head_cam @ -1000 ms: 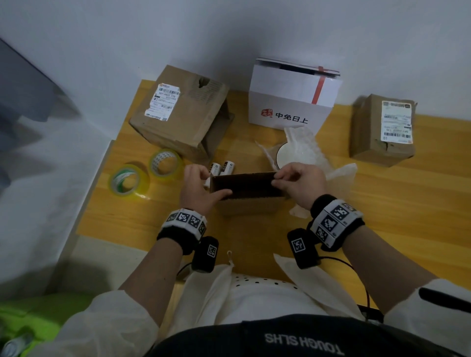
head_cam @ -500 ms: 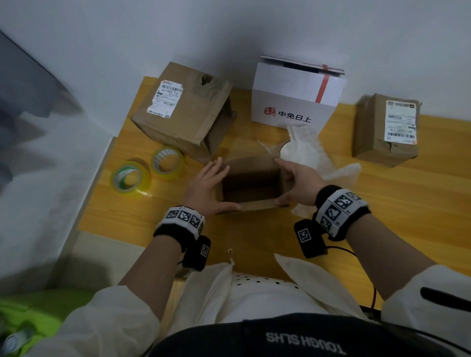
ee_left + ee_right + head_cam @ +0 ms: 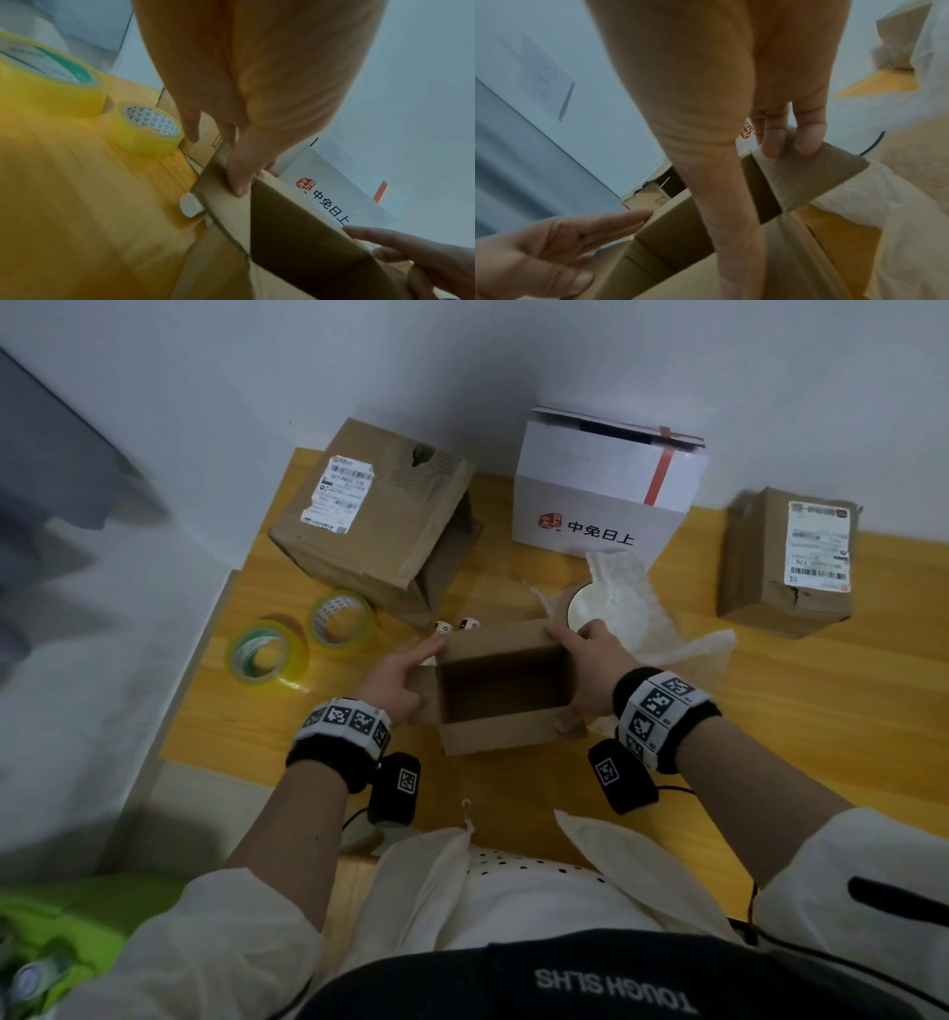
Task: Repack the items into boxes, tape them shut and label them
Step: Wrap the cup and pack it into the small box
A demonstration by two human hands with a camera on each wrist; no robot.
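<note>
1. Compared with one second earlier, the small open box (image 3: 500, 685) has been changed from a flattened shape held up between the hands into a squared carton set on the wooden table (image 3: 770, 711), mouth upward. Half a second ago it was already opened out; since then the flaps have been spread further.
2. The interior is seen to be bare, so packing is judged not yet begun (taping and labelling remain outstanding).
3. The left hand (image 3: 395, 677) is laid against the left flap with fingers extended; nothing is gripped by it.
4. The right hand (image 3: 590, 672) is placed over the right wall, fingers curled over the far corner and thumb at the near edge, so the box is grasped.
5. Counted items:
   - Boxes: four (the small open box, a large brown box (image 3: 375, 521), a white printed box (image 3: 606, 490), a labelled brown box (image 3: 785, 562)).
   - Tape rolls: two, a green-cored roll (image 3: 267, 652) and a clear roll (image 3: 341, 621).
   - Small white cylinders (image 3: 457, 625): two visible behind the open box.
   - One round white item in plastic wrap (image 3: 621, 603), just right of the open box.
</note>
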